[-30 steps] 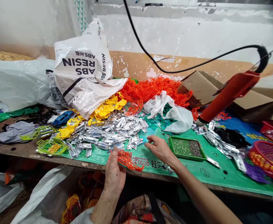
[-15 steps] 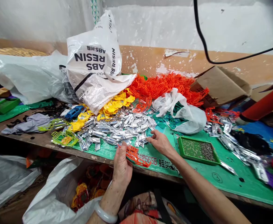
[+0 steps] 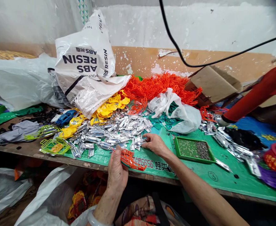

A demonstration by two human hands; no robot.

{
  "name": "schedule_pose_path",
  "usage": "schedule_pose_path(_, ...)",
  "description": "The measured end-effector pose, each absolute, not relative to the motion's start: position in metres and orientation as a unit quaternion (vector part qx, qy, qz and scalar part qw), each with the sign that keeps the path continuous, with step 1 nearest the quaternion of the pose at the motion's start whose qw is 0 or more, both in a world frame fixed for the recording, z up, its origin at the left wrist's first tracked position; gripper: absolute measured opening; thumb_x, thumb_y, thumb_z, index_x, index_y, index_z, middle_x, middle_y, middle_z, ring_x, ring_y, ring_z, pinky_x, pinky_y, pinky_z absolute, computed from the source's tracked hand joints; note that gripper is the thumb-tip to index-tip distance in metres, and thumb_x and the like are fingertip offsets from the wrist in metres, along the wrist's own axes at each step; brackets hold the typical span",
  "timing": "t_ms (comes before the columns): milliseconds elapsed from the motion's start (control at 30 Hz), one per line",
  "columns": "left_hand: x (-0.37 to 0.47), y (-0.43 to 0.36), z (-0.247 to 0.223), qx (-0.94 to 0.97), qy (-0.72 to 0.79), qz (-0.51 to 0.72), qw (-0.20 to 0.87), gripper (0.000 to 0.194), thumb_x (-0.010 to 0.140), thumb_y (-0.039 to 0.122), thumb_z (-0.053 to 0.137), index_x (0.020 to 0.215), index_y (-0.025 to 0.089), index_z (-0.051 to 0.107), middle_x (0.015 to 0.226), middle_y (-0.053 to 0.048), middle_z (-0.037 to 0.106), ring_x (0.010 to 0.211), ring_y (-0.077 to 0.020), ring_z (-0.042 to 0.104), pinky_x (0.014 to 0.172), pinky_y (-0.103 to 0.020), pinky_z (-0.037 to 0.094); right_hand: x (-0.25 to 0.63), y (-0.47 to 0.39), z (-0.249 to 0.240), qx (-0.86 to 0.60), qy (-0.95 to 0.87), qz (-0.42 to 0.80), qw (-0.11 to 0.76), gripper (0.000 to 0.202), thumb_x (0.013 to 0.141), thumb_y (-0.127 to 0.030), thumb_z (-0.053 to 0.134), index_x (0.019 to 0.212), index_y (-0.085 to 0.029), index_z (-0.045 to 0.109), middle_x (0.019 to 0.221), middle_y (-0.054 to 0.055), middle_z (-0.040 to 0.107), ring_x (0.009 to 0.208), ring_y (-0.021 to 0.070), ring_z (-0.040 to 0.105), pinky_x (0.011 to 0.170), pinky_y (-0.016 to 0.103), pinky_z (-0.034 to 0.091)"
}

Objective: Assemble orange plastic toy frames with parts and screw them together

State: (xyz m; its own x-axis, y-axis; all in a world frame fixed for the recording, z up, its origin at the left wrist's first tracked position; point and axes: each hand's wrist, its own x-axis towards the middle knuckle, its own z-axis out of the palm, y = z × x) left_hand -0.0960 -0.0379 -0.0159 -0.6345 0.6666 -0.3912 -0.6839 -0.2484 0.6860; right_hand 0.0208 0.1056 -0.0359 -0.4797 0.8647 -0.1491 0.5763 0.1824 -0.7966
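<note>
My left hand [image 3: 117, 169] is closed on an orange plastic frame [image 3: 132, 160] over the table's front edge, its thumb on top. Just beyond and to the right, my right hand [image 3: 154, 143] has its fingertips at the near right end of a heap of silvery parts [image 3: 119, 127], touching one silvery piece [image 3: 141, 142]. Its fingers are bent towards the thumb. Yellow parts [image 3: 109, 106] lie behind the heap, and lime-green frames [image 3: 54, 146] lie to its left.
A green tray [image 3: 194, 150] with small metal pieces sits right of my right hand. Behind are a tangle of orange frames [image 3: 161, 86], a white resin sack [image 3: 81, 62] and a cardboard box [image 3: 214, 83]. A red pole [image 3: 256, 94] slants in from the right. A sack [image 3: 48, 194] stands below the table.
The whole view has shifted, so most things appear further left. My right hand's fingers have closed in on the silvery pieces. My left hand still holds the orange frame.
</note>
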Motion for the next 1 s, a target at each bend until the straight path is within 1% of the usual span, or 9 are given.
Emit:
schedule_pose_path(100, -0.097, -0.038, -0.016, -0.006, 0.448, 0.784, 0.429, 0.045, 0.060, 0.052, 0.085, 0.072, 0.017, 0.061, 0.063, 0.004, 0.064, 0.058, -0.0143, 0.065, 0.056, -0.025, 0.054, 0.021, 0.106, -0.035, -0.482, -0.746, 0.425, 0.173, 0.022, 0.061, -0.017, 0.071, 0.082, -0.021, 0.071, 0.062, -0.005, 0.058, 0.058, 0.0111, 0.048, 0.053, 0.022, 0.029)
schedule_pose_path(333, -0.097, -0.037, -0.014, -0.013, 0.459, 0.778, 0.429, 0.047, 0.054, 0.050, 0.088, 0.073, 0.016, 0.061, 0.062, 0.004, 0.066, 0.059, -0.0166, 0.067, 0.060, -0.028, 0.058, 0.027, 0.108, -0.032, -0.459, -0.716, 0.488, 0.195, 0.010, 0.059, -0.013, 0.067, 0.064, -0.018, 0.059, 0.055, -0.006, 0.050, 0.054, 0.0088, 0.042, 0.051, 0.022, 0.027)
schedule_pose_path(500, -0.096, -0.035, -0.009, 0.012, 0.455, 0.767, 0.453, 0.047, 0.054, 0.050, 0.088, 0.073, 0.016, 0.063, 0.065, 0.002, 0.069, 0.062, -0.0170, 0.068, 0.064, -0.030, 0.059, 0.040, 0.102, -0.014, -0.425, -0.678, 0.569, 0.188, 0.004, 0.067, -0.019, 0.060, 0.068, -0.019, 0.056, 0.053, -0.007, 0.052, 0.045, 0.0076, 0.043, 0.046, 0.021, 0.034)
schedule_pose_path(600, -0.092, -0.030, -0.003, 0.063, 0.461, 0.749, 0.471, 0.046, 0.061, 0.051, 0.084, 0.082, 0.015, 0.068, 0.087, -0.006, 0.075, 0.072, -0.0175, 0.069, 0.066, -0.030, 0.059, 0.050, 0.095, -0.002, -0.395, -0.668, 0.605, 0.176, 0.003, 0.069, -0.020, 0.061, 0.068, -0.018, 0.058, 0.053, -0.004, 0.057, 0.045, 0.0084, 0.048, 0.045, 0.020, 0.036)
schedule_pose_path(667, -0.087, -0.025, 0.001, 0.105, 0.464, 0.729, 0.491, 0.042, 0.066, 0.048, 0.082, 0.086, 0.014, 0.069, 0.098, -0.009, 0.075, 0.075, -0.0173, 0.068, 0.067, -0.030, 0.058, 0.054, 0.091, 0.004, -0.368, -0.664, 0.626, 0.177, 0.003, 0.067, -0.019, 0.064, 0.068, -0.018, 0.061, 0.054, -0.004, 0.058, 0.047, 0.0083, 0.049, 0.045, 0.020, 0.036)
schedule_pose_path(733, -0.081, -0.021, 0.002, 0.136, 0.465, 0.703, 0.521, 0.037, 0.068, 0.045, 0.082, 0.084, 0.014, 0.069, 0.096, -0.009, 0.075, 0.075, -0.0173, 0.068, 0.068, -0.030, 0.058, 0.057, 0.087, 0.008, -0.347, -0.652, 0.647, 0.190, 0.007, 0.065, -0.019, 0.067, 0.070, -0.018, 0.063, 0.056, -0.005, 0.057, 0.047, 0.0081, 0.048, 0.046, 0.020, 0.038)
schedule_pose_path(867, -0.070, -0.015, 0.000, 0.124, 0.458, 0.678, 0.561, 0.036, 0.066, 0.045, 0.083, 0.079, 0.014, 0.069, 0.087, -0.008, 0.076, 0.069, -0.0162, 0.068, 0.066, -0.028, 0.056, 0.056, 0.079, 0.008, -0.334, -0.599, 0.686, 0.245, 0.029, 0.061, -0.021, 0.072, 0.087, -0.021, 0.058, 0.063, -0.007, 0.056, 0.054, 0.0098, 0.053, 0.052, 0.022, 0.043)
schedule_pose_path(933, -0.066, -0.014, -0.002, 0.094, 0.456, 0.679, 0.568, 0.038, 0.064, 0.048, 0.083, 0.076, 0.014, 0.069, 0.082, -0.006, 0.075, 0.065, -0.0153, 0.068, 0.064, -0.027, 0.056, 0.055, 0.074, 0.005, -0.340, -0.558, 0.696, 0.296, 0.034, 0.059, -0.019, 0.074, 0.088, -0.021, 0.057, 0.067, -0.006, 0.058, 0.061, 0.0109, 0.057, 0.057, 0.023, 0.044)
schedule_pose_path(1000, -0.064, -0.013, -0.003, 0.071, 0.454, 0.677, 0.575, 0.040, 0.063, 0.049, 0.084, 0.073, 0.014, 0.069, 0.074, -0.004, 0.073, 0.061, -0.0144, 0.066, 0.060, -0.026, 0.056, 0.054, 0.067, 0.000, -0.353, -0.524, 0.697, 0.338, 0.030, 0.058, -0.020, 0.076, 0.082, -0.020, 0.058, 0.068, -0.005, 0.061, 0.063, 0.0116, 0.058, 0.059, 0.024, 0.044)
